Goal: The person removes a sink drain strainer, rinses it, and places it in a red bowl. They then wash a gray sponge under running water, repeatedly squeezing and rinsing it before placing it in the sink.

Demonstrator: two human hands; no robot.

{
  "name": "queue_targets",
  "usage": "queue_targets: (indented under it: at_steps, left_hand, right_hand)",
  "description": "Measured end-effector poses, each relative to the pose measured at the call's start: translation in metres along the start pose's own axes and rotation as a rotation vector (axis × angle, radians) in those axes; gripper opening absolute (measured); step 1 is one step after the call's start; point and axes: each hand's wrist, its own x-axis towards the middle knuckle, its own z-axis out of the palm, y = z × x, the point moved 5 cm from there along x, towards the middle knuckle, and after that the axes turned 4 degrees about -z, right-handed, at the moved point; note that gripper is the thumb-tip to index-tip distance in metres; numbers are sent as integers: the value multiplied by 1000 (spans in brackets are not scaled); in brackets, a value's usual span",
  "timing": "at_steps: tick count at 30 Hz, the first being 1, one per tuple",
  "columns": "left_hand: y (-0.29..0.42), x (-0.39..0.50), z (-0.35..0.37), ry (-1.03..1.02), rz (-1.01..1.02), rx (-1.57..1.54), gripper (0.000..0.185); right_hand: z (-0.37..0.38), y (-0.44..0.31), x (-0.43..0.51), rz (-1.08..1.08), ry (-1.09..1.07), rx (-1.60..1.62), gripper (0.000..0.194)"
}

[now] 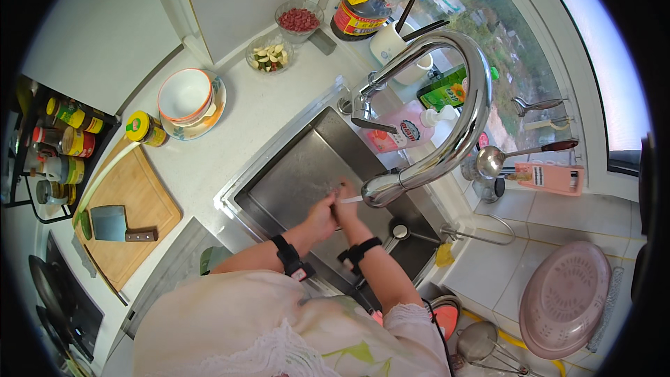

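Both of my hands are together over the stainless steel sink, under the chrome gooseneck faucet. Water from its spout runs onto my right hand. My left hand touches the right one, and its fingers are partly hidden. Something small and dark shows at the right fingertips; whether it is held cannot be told. Each wrist wears a black strap. A pink pump bottle of soap stands behind the sink, beside the faucet's base. The drain lies to the right of my hands.
On the left are a wooden cutting board with a cleaver, a lidded jar and stacked bowls. Glass bowls of garlic and red beans or peanuts stand at the back. A ladle hangs by the window; a pink basin is at right.
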Motion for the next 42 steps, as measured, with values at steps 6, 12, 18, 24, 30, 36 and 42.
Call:
queue_targets:
  at_steps: [6, 12, 18, 24, 30, 36, 42]
  left_hand:
    - [-11, 7, -5, 14, -48, 141, 28]
    - [-4, 4, -3, 6, -30, 24, 27]
    - [-11, 11, -12, 74, 18, 0, 29]
    - [-2, 30, -22, -189, -29, 61, 32]
    - [-13, 3, -6, -86, -38, -25, 35]
    - [-15, -8, 5, -100, -16, 13, 34]
    - [13, -12, -34, 330, 20, 135, 34]
  right_hand:
    - [3, 12, 8, -437, -152, -210, 36]
    - [12, 29, 9, -278, -286, -368, 39]
    - [9, 31, 8, 174, -494, -483, 31]
    - [15, -25, -11, -699, -116, -216, 31]
    - [2, 10, 6, -92, -181, -370, 28]
    - [5, 28, 16, -73, -242, -443, 38]
    - [3, 45, 21, 96, -366, -298, 42]
